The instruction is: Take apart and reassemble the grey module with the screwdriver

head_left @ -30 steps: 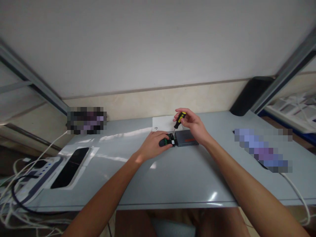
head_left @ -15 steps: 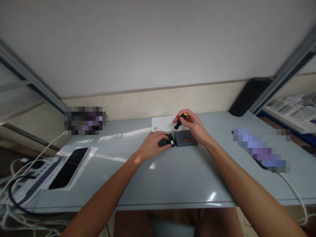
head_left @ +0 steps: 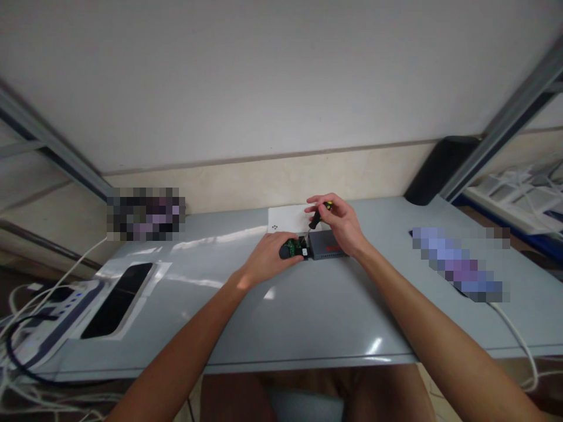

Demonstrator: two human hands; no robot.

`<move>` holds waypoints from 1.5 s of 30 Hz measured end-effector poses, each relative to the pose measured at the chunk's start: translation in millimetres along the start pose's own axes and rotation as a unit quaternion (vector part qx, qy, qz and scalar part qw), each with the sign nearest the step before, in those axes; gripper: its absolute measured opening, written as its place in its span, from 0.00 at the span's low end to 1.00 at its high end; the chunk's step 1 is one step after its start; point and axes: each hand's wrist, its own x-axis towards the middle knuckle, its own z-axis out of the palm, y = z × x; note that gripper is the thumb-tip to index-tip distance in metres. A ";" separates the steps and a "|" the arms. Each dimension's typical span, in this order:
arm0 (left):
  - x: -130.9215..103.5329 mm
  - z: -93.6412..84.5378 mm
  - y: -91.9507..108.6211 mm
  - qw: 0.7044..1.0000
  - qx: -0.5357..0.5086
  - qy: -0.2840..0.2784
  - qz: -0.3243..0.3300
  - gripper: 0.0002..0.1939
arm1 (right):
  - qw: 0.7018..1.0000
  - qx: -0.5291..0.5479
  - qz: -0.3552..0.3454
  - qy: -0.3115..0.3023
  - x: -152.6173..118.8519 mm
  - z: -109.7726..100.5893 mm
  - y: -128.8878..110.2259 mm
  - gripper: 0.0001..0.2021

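In the head view, my left hand [head_left: 271,253] is closed around a small device with an exposed green circuit board [head_left: 292,246] and a dark rounded end. A grey metal box [head_left: 321,245] with red marking lies against the board's right side. Between the thumb and fingers of my right hand [head_left: 341,220] is a screwdriver [head_left: 315,219] with a black and yellow handle. It tilts down to the left, its thin tip at the board; whether it sits in a screw is too small to tell. Behind lies a white sheet [head_left: 288,217] with several small dark screw-like pieces.
At the left are a black-screened phone [head_left: 118,300] and a white power strip [head_left: 65,322] with tangled cables. A blurred-out item [head_left: 147,214] stands at the back left, another [head_left: 460,264] at the right. A black cylinder [head_left: 440,170] leans at the back right.
My left fingers have shifted a little, and more of the green board shows. Some fingers of my right hand are lifted further off the screwdriver handle. The whole view has shifted slightly.
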 end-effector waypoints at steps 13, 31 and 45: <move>1.0 -0.7 -1.0 1.000 -0.012 -0.005 0.016 0.17 | 0.999 -0.027 0.012 -0.022 0.8 -2.3 -6.5 0.08; 0.3 1.5 -2.5 0.999 0.026 -0.002 0.034 0.12 | 0.994 -0.090 -0.025 -0.050 2.5 -0.9 -11.3 0.16; 1.2 -1.0 1.6 0.999 0.018 -0.012 0.031 0.11 | 0.995 -0.077 -0.016 -0.059 0.6 -1.4 -11.8 0.15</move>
